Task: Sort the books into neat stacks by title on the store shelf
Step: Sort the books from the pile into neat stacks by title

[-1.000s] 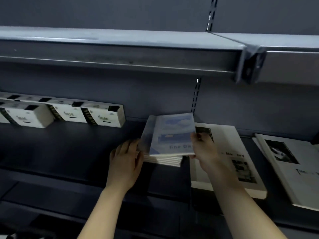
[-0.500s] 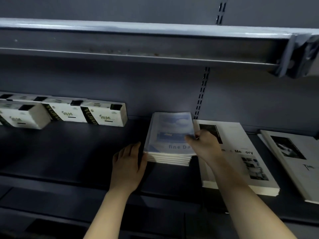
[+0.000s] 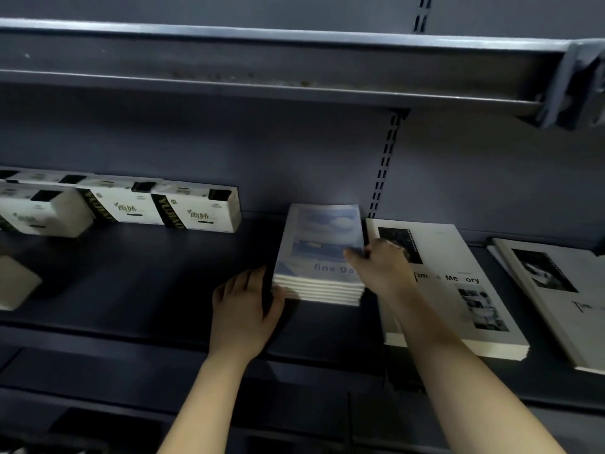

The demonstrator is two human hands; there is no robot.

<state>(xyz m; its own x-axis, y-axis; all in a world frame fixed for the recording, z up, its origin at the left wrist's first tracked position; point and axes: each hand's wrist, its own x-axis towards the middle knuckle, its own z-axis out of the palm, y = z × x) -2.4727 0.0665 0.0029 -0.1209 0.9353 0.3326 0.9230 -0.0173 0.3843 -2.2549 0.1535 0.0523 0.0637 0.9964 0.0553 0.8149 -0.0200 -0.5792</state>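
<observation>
A stack of pale blue "fine Day" books (image 3: 319, 253) lies flat on the dark shelf (image 3: 147, 283), several copies high. My right hand (image 3: 379, 267) rests on the top copy's right edge, fingers curled over it. My left hand (image 3: 244, 306) lies flat against the stack's lower left corner, fingers spread. To the right lies a stack of white "Time Memory" books (image 3: 458, 290), and a further copy of that title (image 3: 556, 296) lies at the far right, partly cut off.
White tissue boxes (image 3: 193, 208) line the shelf's back wall at the left, with one more box (image 3: 16, 283) near the left edge. An upper shelf (image 3: 294, 60) overhangs the working space. A slotted upright (image 3: 383, 165) runs behind the books.
The blue book that my right hand held tilted above the stack now lies flat on top of it. My left hand stays at the stack's left side.
</observation>
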